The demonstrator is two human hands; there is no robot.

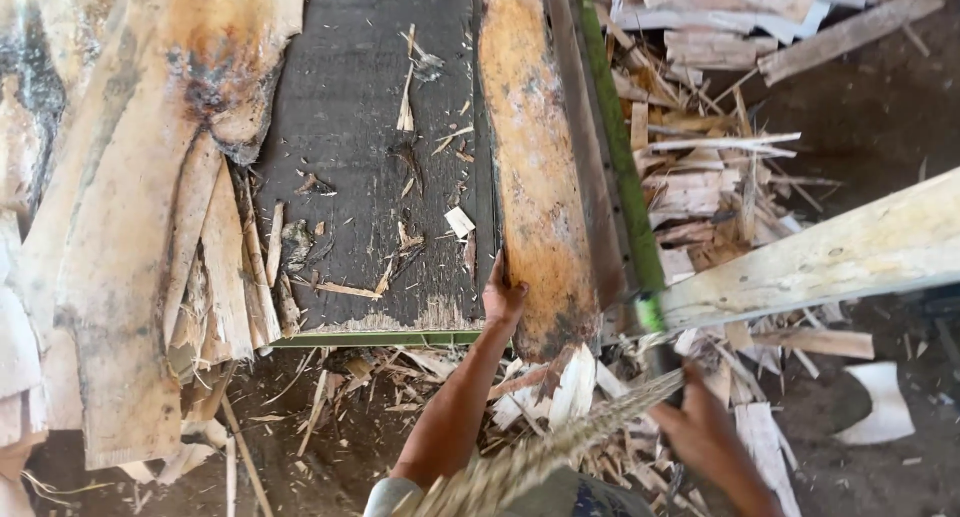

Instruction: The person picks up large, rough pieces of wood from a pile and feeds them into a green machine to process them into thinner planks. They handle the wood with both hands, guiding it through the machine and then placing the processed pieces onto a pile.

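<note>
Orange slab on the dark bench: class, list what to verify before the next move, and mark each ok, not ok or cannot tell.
1. Left hand touches the orange slab: ok.
2. Right hand grip on the blurred broom: cannot tell.
3. Slab lies flat along the bench: ok.
4. Pale plank clear of the slab: ok.
5. Floor underfoot free of scraps: not ok.

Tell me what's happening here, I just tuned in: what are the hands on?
A person stands at a dark worktable in a wood yard. Their left hand presses on the near end of a long orange-brown bark slab lying lengthwise on the table beside a green rail. Their right hand is low by the rail's near end, with a blurred frayed strip crossing beside it. A pale plank juts in from the right. Offcuts litter the ground.
</note>
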